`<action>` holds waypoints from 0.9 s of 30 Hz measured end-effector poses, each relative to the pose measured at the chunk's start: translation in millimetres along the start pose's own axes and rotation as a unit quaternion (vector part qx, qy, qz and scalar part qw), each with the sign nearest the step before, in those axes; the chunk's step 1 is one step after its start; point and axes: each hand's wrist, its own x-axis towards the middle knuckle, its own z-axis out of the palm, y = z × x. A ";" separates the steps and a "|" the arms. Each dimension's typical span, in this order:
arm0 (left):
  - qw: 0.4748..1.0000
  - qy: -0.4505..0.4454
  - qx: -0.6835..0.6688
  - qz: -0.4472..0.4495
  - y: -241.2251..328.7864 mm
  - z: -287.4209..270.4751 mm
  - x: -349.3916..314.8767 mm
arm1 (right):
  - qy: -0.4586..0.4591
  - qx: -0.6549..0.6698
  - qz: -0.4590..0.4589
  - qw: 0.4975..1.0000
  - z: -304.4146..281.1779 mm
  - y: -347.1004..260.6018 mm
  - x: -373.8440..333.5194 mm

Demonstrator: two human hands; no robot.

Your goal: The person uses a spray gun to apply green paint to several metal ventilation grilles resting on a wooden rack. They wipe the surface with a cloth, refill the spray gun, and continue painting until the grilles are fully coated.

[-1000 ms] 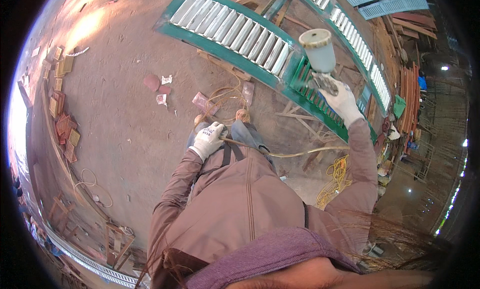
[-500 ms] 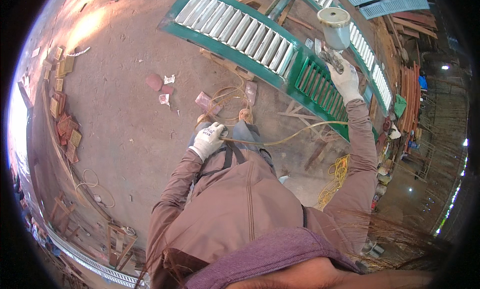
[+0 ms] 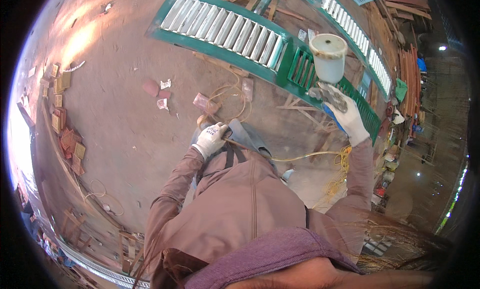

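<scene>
My right hand (image 3: 351,120), in a white glove with a blue palm, is closed around a paint spray gun (image 3: 332,96). A pale cylindrical cup (image 3: 329,66) with a lid stands upright on top of the gun. Beneath and beyond the gun lies a louvered shutter (image 3: 284,64) with a green frame; its left slats are whitish and its right slats green. The gun appears above the green slats. At my waist, my gloved left hand (image 3: 212,139) is closed around a yellowish hose (image 3: 300,157), which runs off toward my right arm.
A second louvered shutter (image 3: 352,34) lies beyond the first, on wooden supports. Yellow hose coils (image 3: 336,181) lie at the right. Wood blocks (image 3: 65,134) are scattered at the left. Reddish planks (image 3: 409,84) are stacked far right. Loose hose (image 3: 225,91) lies near my feet.
My right hand has drawn the spray gun and cup back toward me and tilted differently. The left hand keeps its hold on the hose at my waist. The view has shifted slightly.
</scene>
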 end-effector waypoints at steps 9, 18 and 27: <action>0.997 0.054 0.050 0.020 27.3 7.0 5.2 | 0.223 -0.251 -0.060 0.940 -13.6 68.5 81.8; 0.948 0.289 -0.133 0.024 69.2 33.5 -9.2 | 0.084 0.314 0.020 0.946 0.9 66.6 14.4; 0.696 0.230 -0.679 -0.021 88.8 48.1 43.0 | -0.043 0.379 -0.196 0.903 126.6 74.7 -32.7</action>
